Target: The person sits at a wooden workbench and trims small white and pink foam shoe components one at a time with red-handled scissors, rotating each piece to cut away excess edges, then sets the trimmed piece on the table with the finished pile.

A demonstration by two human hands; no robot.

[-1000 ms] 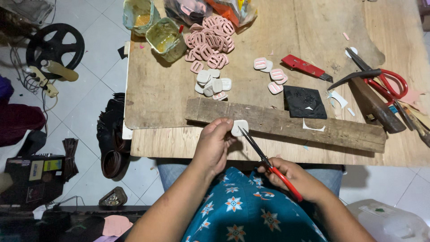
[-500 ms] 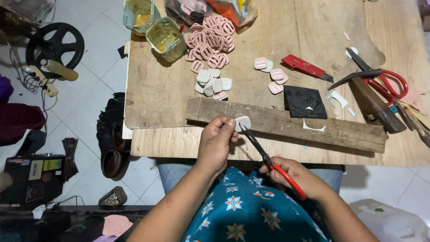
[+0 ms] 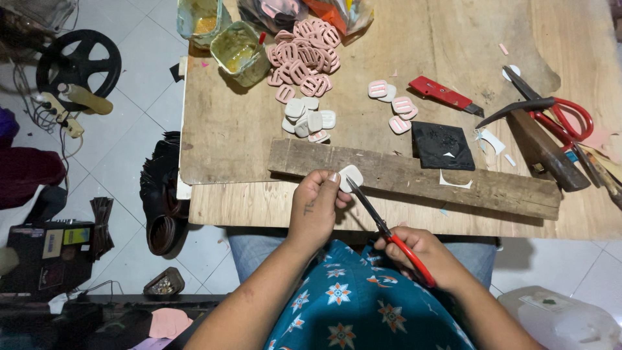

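Wooden table [image 3: 246, 142] over pale floor tiles, top edge of frame cuts off the bags and jars at the back. Right edge crops a cluster of tools; only spare scissors [image 3: 557, 113] with red handles and a dark wooden handle read clearly there. Forearms run out of the bottom of the frame.

Left hand [image 3: 315, 207] pinches a small white piece [image 3: 352, 176] between thumb and fingertips, held just above the near edge of a wood strip [image 3: 414, 178]. Piece is a rounded rectangle, plain, off-white; its lower left part is hidden by the fingers, so full outline can't be told.

Right hand [image 3: 424, 254] is closed around the red handles of the scissors [image 3: 382, 227]; handle loops mostly hidden by the fingers. Blades dark, thin, tips right at the piece's edge. Can't tell how far the blades are parted.

Behind the strip: pile of pink buckles [image 3: 304, 58], white ones [image 3: 306, 116] beside it, red cutter [image 3: 444, 94], black pad [image 3: 442, 144]. Jar contents [image 3: 236, 48] murky, yellowish.
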